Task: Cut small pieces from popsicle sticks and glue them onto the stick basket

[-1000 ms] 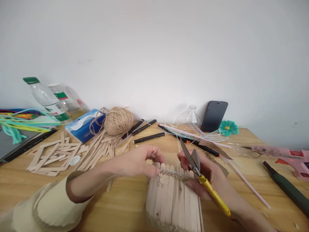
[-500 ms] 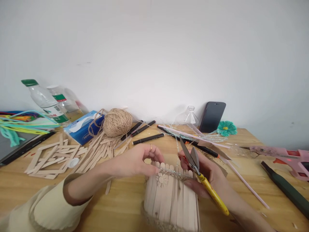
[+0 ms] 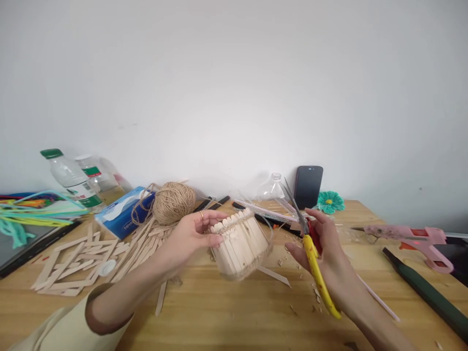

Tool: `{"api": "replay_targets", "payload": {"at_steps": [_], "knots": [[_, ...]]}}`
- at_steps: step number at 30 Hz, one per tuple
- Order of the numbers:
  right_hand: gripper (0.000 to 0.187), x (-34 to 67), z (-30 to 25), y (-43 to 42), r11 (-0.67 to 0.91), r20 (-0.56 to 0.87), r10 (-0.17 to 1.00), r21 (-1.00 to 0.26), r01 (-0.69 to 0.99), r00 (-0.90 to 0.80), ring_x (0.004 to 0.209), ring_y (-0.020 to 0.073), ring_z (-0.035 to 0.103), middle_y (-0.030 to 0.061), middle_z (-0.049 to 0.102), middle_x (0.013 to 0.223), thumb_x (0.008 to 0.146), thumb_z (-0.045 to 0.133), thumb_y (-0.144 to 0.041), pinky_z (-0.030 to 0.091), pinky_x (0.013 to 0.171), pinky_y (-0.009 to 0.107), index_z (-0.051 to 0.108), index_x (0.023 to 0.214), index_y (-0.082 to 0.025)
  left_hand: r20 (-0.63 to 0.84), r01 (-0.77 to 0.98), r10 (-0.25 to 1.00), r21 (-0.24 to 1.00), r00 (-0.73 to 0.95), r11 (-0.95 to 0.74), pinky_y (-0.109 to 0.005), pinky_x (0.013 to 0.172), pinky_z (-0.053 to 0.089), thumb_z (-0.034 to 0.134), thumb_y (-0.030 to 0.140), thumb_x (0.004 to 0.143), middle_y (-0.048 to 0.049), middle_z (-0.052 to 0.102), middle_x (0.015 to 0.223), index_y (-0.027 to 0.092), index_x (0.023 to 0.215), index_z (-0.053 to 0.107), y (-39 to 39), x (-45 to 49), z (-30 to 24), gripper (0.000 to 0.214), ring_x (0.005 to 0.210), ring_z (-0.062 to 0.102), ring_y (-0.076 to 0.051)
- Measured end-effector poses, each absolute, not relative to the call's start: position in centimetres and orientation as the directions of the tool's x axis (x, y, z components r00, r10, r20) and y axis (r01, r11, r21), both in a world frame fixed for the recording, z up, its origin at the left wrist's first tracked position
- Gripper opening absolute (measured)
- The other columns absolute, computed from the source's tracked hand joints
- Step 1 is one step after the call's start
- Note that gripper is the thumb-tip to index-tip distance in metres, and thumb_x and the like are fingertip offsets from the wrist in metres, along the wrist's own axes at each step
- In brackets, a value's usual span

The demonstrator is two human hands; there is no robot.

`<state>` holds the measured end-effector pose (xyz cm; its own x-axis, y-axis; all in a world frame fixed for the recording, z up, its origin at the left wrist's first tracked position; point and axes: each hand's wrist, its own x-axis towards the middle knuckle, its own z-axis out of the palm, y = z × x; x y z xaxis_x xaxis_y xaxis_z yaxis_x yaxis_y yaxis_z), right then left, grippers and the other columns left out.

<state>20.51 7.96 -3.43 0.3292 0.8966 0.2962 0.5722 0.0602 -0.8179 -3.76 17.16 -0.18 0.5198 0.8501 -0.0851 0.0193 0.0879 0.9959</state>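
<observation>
My left hand [image 3: 193, 233] grips a small holder made of ice-cream sticks [image 3: 239, 243] by its rim and holds it tilted above the wooden table [image 3: 219, 312]. A glittery strand runs round the holder's top. My right hand [image 3: 325, 253] is closed on yellow-handled scissors [image 3: 310, 243], their blades together and pointing up and away, just right of the holder. The two hands are apart.
Loose sticks and stick frames [image 3: 73, 258] lie at the left, beside a twine ball [image 3: 173, 202], a tissue pack [image 3: 122, 212] and bottles [image 3: 73, 180]. A phone [image 3: 307, 186], a teal flower [image 3: 329, 201], a pink glue gun [image 3: 413, 239] and black sticks [image 3: 424, 287] lie at the right.
My left hand has lifted the stick holder off the table and tilted it. My right hand with the scissors has come away from it, to the right.
</observation>
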Motion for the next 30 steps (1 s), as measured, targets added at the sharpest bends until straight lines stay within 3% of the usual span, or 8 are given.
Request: {"api": "replay_targets", "payload": {"at_steps": [4,7,9,15,18,21,30], "knots": [[0.068,19.6,-3.3,7.4,-0.004,0.291,0.918,-0.675,0.737,0.271,0.075,0.0230,0.053,0.0085,0.047,0.097,0.073,0.053,-0.038,0.048,0.068,0.042,0.021,0.129,-0.018,-0.016,-0.095,0.863,0.993,0.505,0.073,-0.027,0.075,0.046,0.076,0.016,0.065,-0.0048,0.069,0.097,0.017,0.105,0.066,17.4,-3.7,-0.2,0.042,0.088,0.059,-0.019],[0.059,19.5,-3.6,7.6,0.072,0.430,0.873,-0.579,0.812,0.230,0.082,0.0254,0.054,0.0101,0.051,0.096,0.072,0.051,-0.032,0.049,0.071,0.043,0.030,0.126,-0.017,-0.016,-0.073,0.831,0.995,0.556,0.067,-0.028,0.074,0.047,0.074,0.020,0.068,-0.0044,0.069,0.084,0.014,0.094,0.071,17.6,-3.7,-0.3,0.027,0.079,0.059,-0.018],[0.053,19.6,-4.0,7.8,0.118,0.502,0.841,-0.535,0.837,0.203,0.077,0.0233,0.055,0.0085,0.054,0.091,0.073,0.051,-0.029,0.050,0.067,0.040,0.036,0.123,-0.020,-0.004,-0.065,0.839,0.997,0.544,0.047,-0.028,0.072,0.048,0.073,0.022,0.070,-0.0040,0.069,0.085,0.015,0.092,0.071,17.7,-3.7,-0.5,0.023,0.078,0.059,-0.017],[0.044,20.1,-5.5,7.8,0.166,0.509,0.841,-0.566,0.808,0.184,0.051,0.0155,0.057,0.0037,0.063,0.078,0.079,0.049,-0.028,0.050,0.045,0.026,0.039,0.121,-0.025,0.063,-0.060,0.841,0.998,0.538,-0.036,-0.024,0.070,0.048,0.070,0.027,0.075,-0.0048,0.067,0.094,0.018,0.103,0.067,18.8,-4.5,0.1,0.030,0.085,0.059,-0.017],[0.041,20.2,-5.8,7.9,0.148,0.535,0.838,-0.415,0.898,0.109,0.042,0.0156,0.057,-0.0010,0.062,0.063,0.077,0.051,-0.030,0.047,0.039,0.025,0.045,0.117,-0.025,0.099,-0.061,0.829,0.995,0.551,-0.078,-0.023,0.068,0.047,0.069,0.030,0.076,-0.0051,0.067,0.088,0.016,0.102,0.068,19.4,-4.9,0.5,0.029,0.080,0.059,-0.016],[0.038,20.1,-5.6,7.9,0.188,0.609,0.793,-0.230,0.955,-0.010,0.049,0.0190,0.063,0.0044,0.070,0.077,0.077,0.052,-0.030,0.050,0.042,0.029,0.047,0.114,-0.023,0.133,-0.064,0.816,0.991,0.562,-0.118,-0.024,0.068,0.046,0.068,0.033,0.076,-0.0053,0.066,0.085,0.015,0.100,0.068,19.6,-5.1,0.5,0.030,0.077,0.058,-0.016],[0.042,19.5,-4.5,7.3,0.161,0.695,0.704,0.044,0.986,-0.146,0.060,0.0266,0.070,0.0104,0.073,0.080,0.077,0.052,-0.036,0.050,0.044,0.032,0.043,0.114,-0.018,0.192,-0.007,0.793,0.973,0.578,-0.230,-0.027,0.074,0.045,0.066,0.029,0.077,-0.0026,0.067,0.083,0.014,0.096,0.070,18.6,-5.0,1.2,0.025,0.077,0.058,-0.017]]}}
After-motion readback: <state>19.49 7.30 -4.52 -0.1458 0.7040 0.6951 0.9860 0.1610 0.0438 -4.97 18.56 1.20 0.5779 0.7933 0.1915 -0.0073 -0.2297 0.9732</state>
